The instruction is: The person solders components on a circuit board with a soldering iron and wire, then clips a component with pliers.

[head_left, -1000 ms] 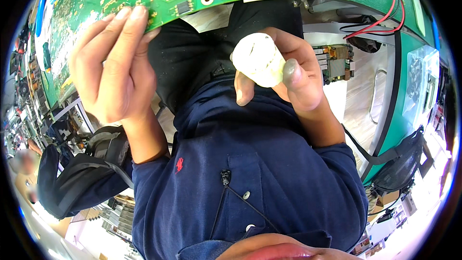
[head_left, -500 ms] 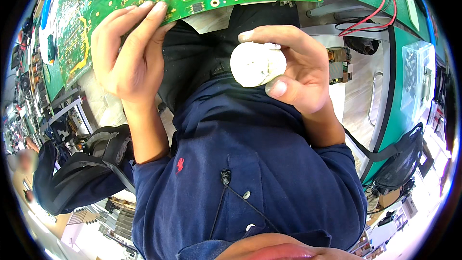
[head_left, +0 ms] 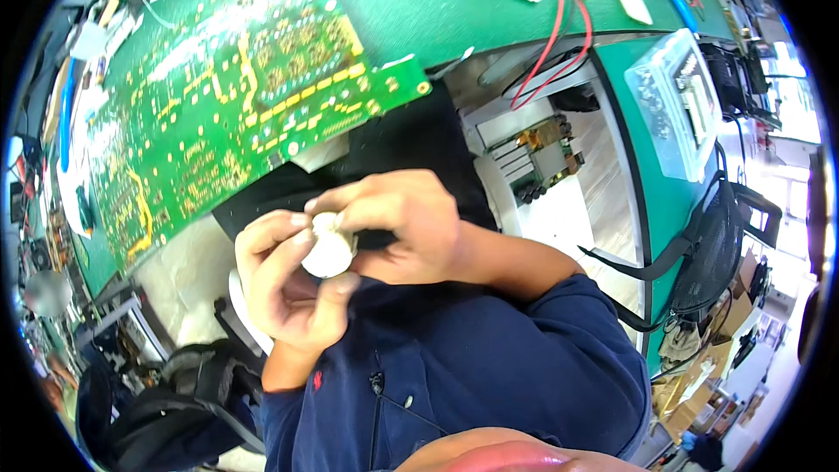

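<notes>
In front of my lap both hands are at a white round lump point(head_left: 329, 255), soft-looking and too blurred to name more exactly. My left hand point(head_left: 284, 275) has thumb and fingers closed around its left and lower side. From the right, my right hand point(head_left: 398, 220) pinches a small white bit at its top. Whether that bit is still joined to the lump cannot be made out. Beyond the hands a large green circuit board point(head_left: 197, 153) rests on the bench, its near edge jutting out over my legs; neither hand touches it.
The green bench top point(head_left: 411, 13) holds red and black wires point(head_left: 559, 31) near its edge. To the right, a clear plastic box point(head_left: 669, 109) stands on a second green surface. Below sit electronic parts point(head_left: 537, 162) on a white surface. A black mesh bag point(head_left: 703, 253) hangs at the right.
My left hand has left the circuit board and come to the white lump, now gripped by both hands. The lump moved left and toward me. The view has shifted, showing more of the bench.
</notes>
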